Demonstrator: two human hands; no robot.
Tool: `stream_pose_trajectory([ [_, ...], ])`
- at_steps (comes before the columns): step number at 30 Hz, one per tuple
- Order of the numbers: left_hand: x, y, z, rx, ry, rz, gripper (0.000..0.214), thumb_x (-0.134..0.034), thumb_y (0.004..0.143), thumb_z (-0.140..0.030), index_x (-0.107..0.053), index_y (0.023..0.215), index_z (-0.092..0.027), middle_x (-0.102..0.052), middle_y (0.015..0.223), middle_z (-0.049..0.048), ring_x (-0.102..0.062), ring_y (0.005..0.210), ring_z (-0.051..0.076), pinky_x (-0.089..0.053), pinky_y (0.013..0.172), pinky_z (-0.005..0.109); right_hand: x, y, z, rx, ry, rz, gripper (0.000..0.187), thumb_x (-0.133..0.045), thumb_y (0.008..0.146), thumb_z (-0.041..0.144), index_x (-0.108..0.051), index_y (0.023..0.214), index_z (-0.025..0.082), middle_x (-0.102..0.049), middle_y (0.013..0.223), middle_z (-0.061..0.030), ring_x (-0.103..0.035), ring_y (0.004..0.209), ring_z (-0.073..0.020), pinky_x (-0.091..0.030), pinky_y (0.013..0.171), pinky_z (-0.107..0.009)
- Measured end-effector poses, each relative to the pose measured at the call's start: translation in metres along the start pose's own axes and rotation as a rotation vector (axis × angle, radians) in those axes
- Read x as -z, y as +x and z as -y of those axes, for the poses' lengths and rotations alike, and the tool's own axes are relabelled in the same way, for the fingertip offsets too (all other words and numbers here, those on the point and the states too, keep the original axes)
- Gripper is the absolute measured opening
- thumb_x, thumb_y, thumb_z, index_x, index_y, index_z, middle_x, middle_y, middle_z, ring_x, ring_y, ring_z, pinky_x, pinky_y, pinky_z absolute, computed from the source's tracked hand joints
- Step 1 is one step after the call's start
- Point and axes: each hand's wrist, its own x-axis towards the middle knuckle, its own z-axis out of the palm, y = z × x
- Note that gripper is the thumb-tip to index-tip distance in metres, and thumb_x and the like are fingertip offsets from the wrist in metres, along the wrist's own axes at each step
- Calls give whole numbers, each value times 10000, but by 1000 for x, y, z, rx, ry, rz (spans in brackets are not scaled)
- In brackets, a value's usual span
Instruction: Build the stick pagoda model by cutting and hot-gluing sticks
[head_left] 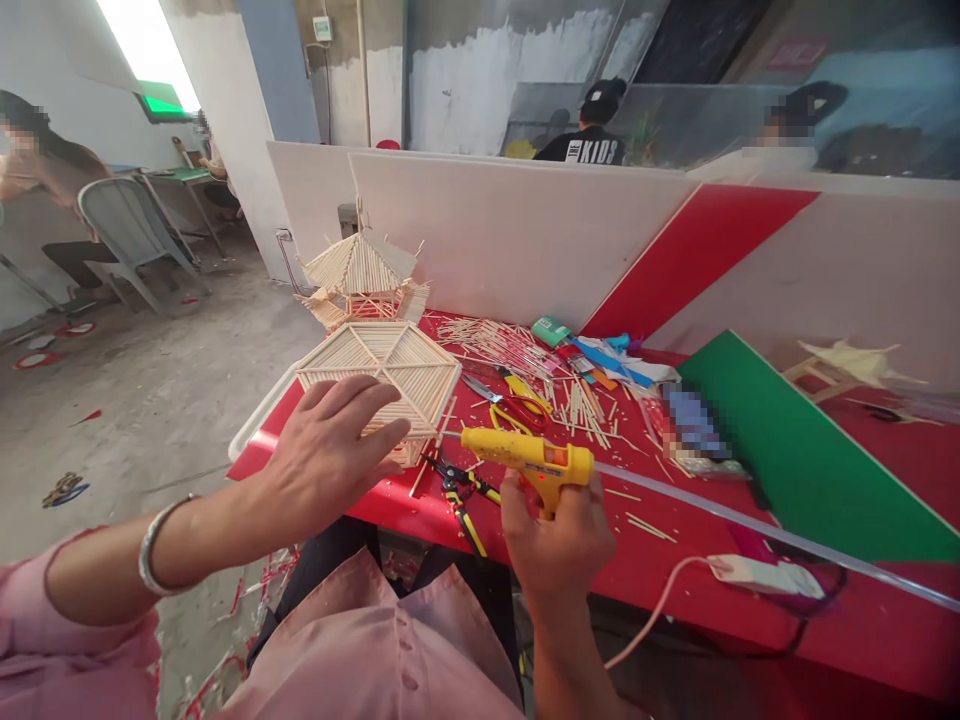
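Observation:
My left hand (330, 450) lies flat, fingers spread, on the near edge of a hexagonal roof panel made of wooden sticks (390, 365) at the left end of the red table (675, 560). My right hand (559, 535) grips the handle of a yellow glue gun (529, 455), its nozzle pointing left toward the panel. A long clear glue stick (750, 525) trails out of the gun's back to the right. Behind the panel stands a small stick pagoda model (364, 275).
Loose sticks (525, 360), red-and-yellow scissors (510, 395), yellow-handled cutters (461, 495), a green sheet (795, 450) and a white power adapter (765, 575) lie on the table. White and red boards stand behind. People sit beyond them and at the far left by a grey chair (124, 235).

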Motion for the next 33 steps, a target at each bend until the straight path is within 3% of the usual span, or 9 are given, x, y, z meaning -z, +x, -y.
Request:
stream_pose_trajectory([
  [7, -45, -54, -18, 276, 86, -436, 466, -792, 735, -309, -636, 1170, -256, -505, 1377, 118, -453, 1292, 359, -397, 1040, 521, 2, 4, 4, -257, 312, 306, 405, -663, 776, 584, -591, 851, 193, -614, 671, -26, -576, 568, -164, -437, 546, -272],
  [13, -62, -85, -22, 493, -62, -792, 429, -806, 674, -128, -690, 1077, -218, -613, 1167, 129, -579, 1113, 322, -485, 930, 520, 21, 0, -52, -377, 226, 410, 391, -643, 771, 593, -562, 830, 215, -611, 726, -38, -573, 655, -191, -436, 614, -304],
  [16, -77, -103, -20, 591, -164, -781, 292, -748, 728, -105, -692, 1003, -186, -667, 973, 90, -643, 921, 240, -522, 829, 430, 19, -16, -91, -328, 149, 587, 293, -551, 827, 481, -609, 886, 200, -662, 837, -101, -616, 765, -238, -446, 665, -326],
  [20, -98, -118, -20, 652, -274, -584, 108, -691, 798, -125, -684, 894, -175, -671, 807, 29, -631, 733, 152, -514, 698, 300, -9, -43, -132, -434, 125, 937, 253, -539, 805, 388, -652, 930, 199, -715, 876, -98, -657, 802, -248, -458, 650, -301],
  [23, -103, -118, -21, 673, -285, -546, 115, -678, 817, -137, -682, 920, -187, -661, 852, 30, -628, 769, 151, -515, 719, 303, -30, -51, -144, -460, 94, 1023, 253, -555, 779, 328, -679, 936, 172, -717, 858, -124, -663, 794, -274, -472, 654, -329],
  [26, -94, -114, -21, 619, -94, -670, 204, -770, 730, -152, -698, 912, -206, -652, 979, 70, -621, 943, 219, -510, 844, 404, -30, -40, -133, -332, -2, 846, 276, -584, 758, 294, -706, 945, 132, -693, 917, -186, -639, 873, -335, -472, 718, -417],
  [30, -66, -104, -28, 489, -41, -764, 330, -871, 564, -106, -730, 836, -227, -650, 888, 46, -620, 850, 207, -519, 761, 358, -4, -10, -65, -217, 229, 335, 208, -632, 825, 352, -741, 921, 203, -690, 909, -111, -621, 890, -260, -469, 841, -408],
  [31, -60, -99, -32, 500, -163, -711, 281, -852, 595, -103, -736, 818, -228, -646, 779, 17, -608, 725, 164, -509, 679, 304, 3, -5, -42, -246, 375, 286, 164, -665, 817, 350, -744, 873, 219, -691, 841, -78, -624, 825, -223, -481, 815, -373],
  [33, -52, -84, -43, 699, -598, -527, 52, -756, 742, -157, -732, 748, -203, -583, 560, -24, -524, 507, 100, -427, 499, 220, 12, -1, 5, -352, 802, 504, 174, -636, 853, 353, -732, 783, 225, -675, 736, -36, -616, 694, -166, -488, 652, -286],
])
